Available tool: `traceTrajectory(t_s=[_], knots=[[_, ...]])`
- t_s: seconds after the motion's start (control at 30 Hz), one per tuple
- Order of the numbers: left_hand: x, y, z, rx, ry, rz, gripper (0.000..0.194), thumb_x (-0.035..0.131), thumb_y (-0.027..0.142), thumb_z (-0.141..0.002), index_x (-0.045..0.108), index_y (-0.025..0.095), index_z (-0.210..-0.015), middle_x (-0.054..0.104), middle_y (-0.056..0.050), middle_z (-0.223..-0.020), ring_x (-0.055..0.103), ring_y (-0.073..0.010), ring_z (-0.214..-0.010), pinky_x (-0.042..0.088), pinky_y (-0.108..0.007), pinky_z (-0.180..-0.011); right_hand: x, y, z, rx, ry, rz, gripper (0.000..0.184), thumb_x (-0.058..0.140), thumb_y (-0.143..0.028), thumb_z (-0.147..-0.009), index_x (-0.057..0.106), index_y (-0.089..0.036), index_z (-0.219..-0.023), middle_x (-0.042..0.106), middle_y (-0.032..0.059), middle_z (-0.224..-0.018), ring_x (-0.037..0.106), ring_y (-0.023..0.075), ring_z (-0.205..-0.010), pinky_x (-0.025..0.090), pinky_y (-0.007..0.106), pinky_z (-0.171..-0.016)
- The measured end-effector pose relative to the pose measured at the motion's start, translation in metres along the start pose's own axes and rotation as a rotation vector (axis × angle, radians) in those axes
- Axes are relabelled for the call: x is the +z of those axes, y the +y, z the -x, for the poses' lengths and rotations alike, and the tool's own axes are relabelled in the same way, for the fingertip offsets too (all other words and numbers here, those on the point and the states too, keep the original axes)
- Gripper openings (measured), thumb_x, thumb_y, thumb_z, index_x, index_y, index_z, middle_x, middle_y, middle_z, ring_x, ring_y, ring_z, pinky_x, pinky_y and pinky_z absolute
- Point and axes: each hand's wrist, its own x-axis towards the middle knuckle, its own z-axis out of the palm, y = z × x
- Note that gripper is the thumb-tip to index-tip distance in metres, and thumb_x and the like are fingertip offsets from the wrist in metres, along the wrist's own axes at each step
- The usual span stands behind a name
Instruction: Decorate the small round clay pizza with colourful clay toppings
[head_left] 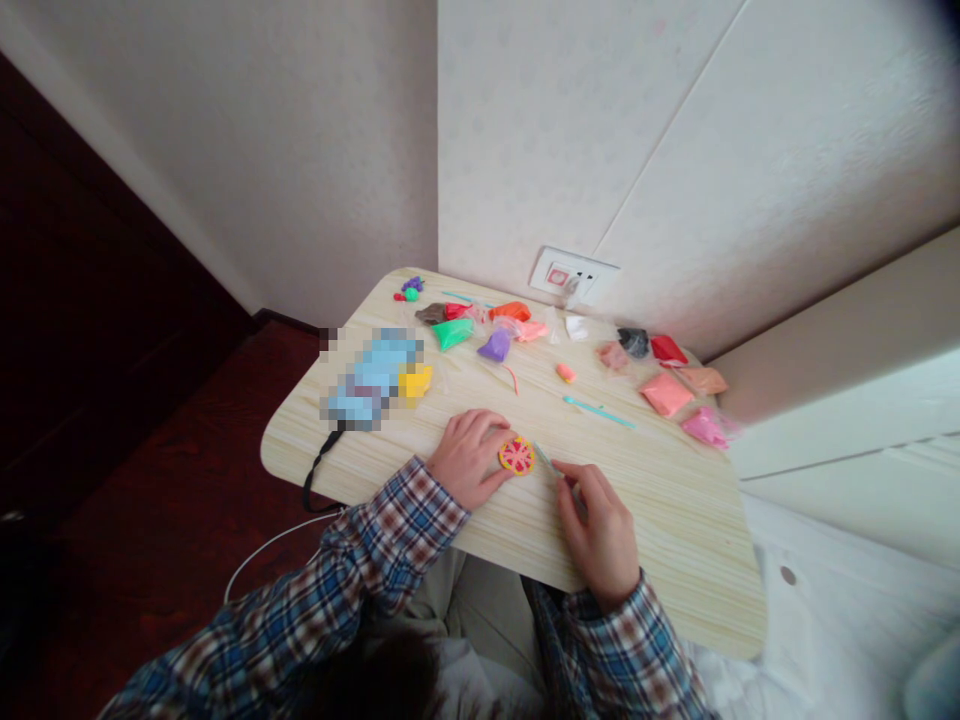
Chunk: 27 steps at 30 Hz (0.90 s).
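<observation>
Plaid sleeves (411, 512) lie nearside of yellow-rimmed disc (517, 456). Left hand (470, 455) clamped on disc's left edge; right hand (598, 522) pinches slim tool (547, 460), tip just right of disc.

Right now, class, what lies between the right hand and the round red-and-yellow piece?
The head view shows a thin tool, held in the right hand.
</observation>
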Motion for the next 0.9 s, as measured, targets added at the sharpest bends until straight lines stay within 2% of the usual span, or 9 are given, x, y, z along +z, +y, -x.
traceTrajectory(t_s=[0.13, 0.23, 0.33, 0.5, 0.73, 0.9], knots=[[0.002, -0.003, 0.002, 0.035, 0.004, 0.029, 0.044, 0.05, 0.024, -0.081, 0.046, 0.019, -0.124, 0.05, -0.01, -0.119, 0.042, -0.0258, -0.112, 0.032, -0.045, -0.096, -0.001, 0.002, -0.003, 0.021, 0.065, 0.002, 0.023, 0.039, -0.024, -0.089, 0.056, -0.017, -0.103, 0.061, 0.0047, -0.079, 0.057, 0.0161, -0.07, 0.045, 0.029, -0.062], [0.002, -0.004, 0.001, -0.003, 0.013, 0.034, 0.052, 0.052, 0.028, -0.08, 0.041, 0.017, -0.129, 0.049, -0.011, -0.119, 0.042, -0.0264, -0.112, 0.034, -0.044, -0.095, 0.001, 0.004, -0.004, 0.033, 0.021, 0.028, 0.024, 0.039, -0.026, -0.089, 0.056, -0.017, -0.104, 0.064, 0.0059, -0.083, 0.058, 0.0168, -0.072, 0.045, 0.03, -0.065], [0.001, -0.003, 0.0, -0.058, 0.022, 0.031, 0.049, 0.059, 0.035, -0.077, 0.048, 0.014, -0.12, 0.051, -0.012, -0.115, 0.044, -0.0264, -0.108, 0.037, -0.043, -0.093, 0.003, 0.004, -0.003, 0.049, -0.027, 0.071, 0.025, 0.039, -0.027, -0.09, 0.056, -0.017, -0.105, 0.065, 0.0067, -0.089, 0.058, 0.0179, -0.075, 0.045, 0.031, -0.068], [0.0, -0.004, -0.001, -0.072, 0.06, 0.049, 0.034, 0.062, 0.033, -0.076, 0.054, 0.015, -0.105, 0.053, -0.009, -0.108, 0.047, -0.0238, -0.103, 0.04, -0.041, -0.091, 0.005, 0.003, -0.008, -0.002, -0.019, 0.134, 0.024, 0.038, -0.025, -0.09, 0.055, -0.017, -0.104, 0.066, 0.0071, -0.09, 0.058, 0.0183, -0.077, 0.043, 0.031, -0.069], [0.0, -0.004, -0.001, -0.062, 0.061, 0.055, 0.034, 0.064, 0.034, -0.076, 0.055, 0.016, -0.104, 0.054, -0.009, -0.108, 0.048, -0.024, -0.103, 0.041, -0.041, -0.09, 0.005, -0.005, -0.014, -0.208, -0.065, 0.304, 0.021, 0.039, -0.02, -0.09, 0.059, -0.016, -0.095, 0.061, 0.0043, -0.071, 0.052, 0.0167, -0.064, 0.036, 0.029, -0.061], [0.0, -0.004, -0.002, -0.062, 0.062, 0.046, 0.034, 0.063, 0.034, -0.077, 0.056, 0.014, -0.104, 0.054, -0.01, -0.109, 0.047, -0.0245, -0.103, 0.041, -0.042, -0.091, 0.004, -0.006, -0.014, -0.243, -0.058, 0.311, 0.02, 0.04, -0.017, -0.089, 0.059, -0.016, -0.095, 0.061, 0.004, -0.07, 0.053, 0.0166, -0.064, 0.035, 0.029, -0.061]])
